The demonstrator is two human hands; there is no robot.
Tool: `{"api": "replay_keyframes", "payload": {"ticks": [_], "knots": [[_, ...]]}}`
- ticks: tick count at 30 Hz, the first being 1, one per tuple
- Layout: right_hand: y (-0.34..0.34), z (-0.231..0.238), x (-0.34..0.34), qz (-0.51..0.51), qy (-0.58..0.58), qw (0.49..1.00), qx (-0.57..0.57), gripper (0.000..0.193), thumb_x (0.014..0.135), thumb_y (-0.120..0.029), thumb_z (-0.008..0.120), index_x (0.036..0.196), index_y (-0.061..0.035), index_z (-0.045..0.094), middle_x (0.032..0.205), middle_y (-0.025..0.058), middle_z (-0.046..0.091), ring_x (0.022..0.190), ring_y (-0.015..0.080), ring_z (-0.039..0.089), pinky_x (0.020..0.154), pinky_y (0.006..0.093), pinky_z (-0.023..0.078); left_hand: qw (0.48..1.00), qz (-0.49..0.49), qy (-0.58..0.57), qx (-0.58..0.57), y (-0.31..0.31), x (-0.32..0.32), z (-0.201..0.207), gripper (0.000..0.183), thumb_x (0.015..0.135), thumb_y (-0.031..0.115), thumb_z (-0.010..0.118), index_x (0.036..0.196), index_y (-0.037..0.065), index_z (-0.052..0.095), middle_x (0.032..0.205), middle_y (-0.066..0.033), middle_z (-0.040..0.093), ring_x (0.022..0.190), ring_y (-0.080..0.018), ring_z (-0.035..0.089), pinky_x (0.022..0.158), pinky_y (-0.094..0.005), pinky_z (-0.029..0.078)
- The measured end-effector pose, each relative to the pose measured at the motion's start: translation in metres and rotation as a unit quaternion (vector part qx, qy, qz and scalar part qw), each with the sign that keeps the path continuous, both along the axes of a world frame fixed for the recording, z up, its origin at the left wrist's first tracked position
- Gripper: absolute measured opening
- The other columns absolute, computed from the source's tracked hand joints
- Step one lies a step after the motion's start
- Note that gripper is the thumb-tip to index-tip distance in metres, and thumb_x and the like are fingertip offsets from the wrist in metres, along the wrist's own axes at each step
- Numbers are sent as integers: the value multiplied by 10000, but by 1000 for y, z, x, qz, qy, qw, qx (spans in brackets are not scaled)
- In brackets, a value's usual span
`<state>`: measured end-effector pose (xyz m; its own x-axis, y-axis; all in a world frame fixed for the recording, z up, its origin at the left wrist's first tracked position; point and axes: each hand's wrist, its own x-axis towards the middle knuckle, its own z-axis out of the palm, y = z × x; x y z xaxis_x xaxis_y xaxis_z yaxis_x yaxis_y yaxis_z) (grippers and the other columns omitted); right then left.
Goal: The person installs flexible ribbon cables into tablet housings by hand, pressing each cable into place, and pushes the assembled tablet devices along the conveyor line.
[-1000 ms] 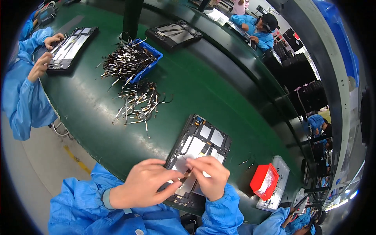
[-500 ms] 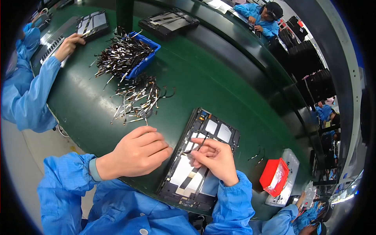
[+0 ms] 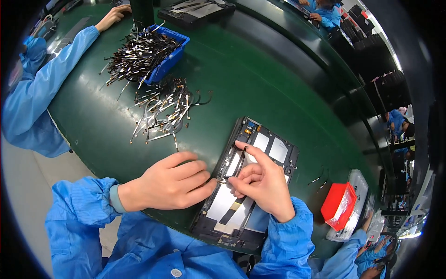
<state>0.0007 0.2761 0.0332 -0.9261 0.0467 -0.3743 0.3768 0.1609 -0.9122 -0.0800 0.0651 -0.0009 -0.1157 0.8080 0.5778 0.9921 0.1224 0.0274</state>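
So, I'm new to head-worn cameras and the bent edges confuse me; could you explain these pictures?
There's no machine, just a person's bare hands. A fisheye camera on their head looks down, which bends straight edges. The right hand holds a thin dark cable over an opened flat device. The left hand is beside it; whether it grips anything, I can't tell. On the green table there's also a blue bin heaped with cables, a loose cable pile and a red tray. The blue sleeve at far left is a co-worker's.
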Motion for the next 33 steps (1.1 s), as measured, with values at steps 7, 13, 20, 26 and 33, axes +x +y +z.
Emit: {"api": "replay_keyframes", "payload": {"ticks": [7, 13, 20, 26, 33], "knots": [[1, 0, -1, 4, -2, 1000, -18, 648, 833, 35, 674, 1416, -76, 415, 721, 53, 639, 609, 104, 649, 528, 242, 512, 998, -16, 52, -32, 4, -4, 0, 207, 720, 144, 631, 924, 118, 653, 803, -6, 605, 817, -162, 602, 775, -296, 508], [4, 3, -4, 7, -21, 999, -34, 677, 813, 66, 682, 1421, -65, 415, 722, 25, 615, 625, 103, 658, 554, 229, 537, 993, -60, 40, -98, 3, -14, 6, 270, 697, 140, 630, 966, 147, 643, 748, 17, 537, 671, -120, 551, 630, -243, 477], [6, -4, -3, 2, 18, 999, -51, 589, 834, 49, 681, 1376, -21, 460, 775, 40, 594, 627, 98, 647, 524, 214, 520, 986, -81, 19, -145, 2, -20, 15, 291, 708, 156, 617, 999, 158, 634, 693, 38, 460, 617, -92, 528, 542, -225, 430], [12, -12, -7, -53, 111, 988, 93, 135, 842, -7, 699, 968, 38, 714, 774, 47, 601, 526, 65, 568, 453, 192, 445, 990, -48, 41, -130, 4, -11, 19, 182, 736, 184, 612, 906, 121, 630, 659, 31, 454, 595, -94, 516, 518, -235, 405], [11, -14, -7, -50, 116, 985, 116, 127, 817, -42, 734, 941, -12, 729, 754, 52, 648, 491, 77, 582, 428, 227, 446, 993, -78, 91, -5, 13, -4, 10, 128, 772, 167, 605, 884, 107, 604, 851, -5, 612, 807, -102, 579, 606, -225, 419]]}}
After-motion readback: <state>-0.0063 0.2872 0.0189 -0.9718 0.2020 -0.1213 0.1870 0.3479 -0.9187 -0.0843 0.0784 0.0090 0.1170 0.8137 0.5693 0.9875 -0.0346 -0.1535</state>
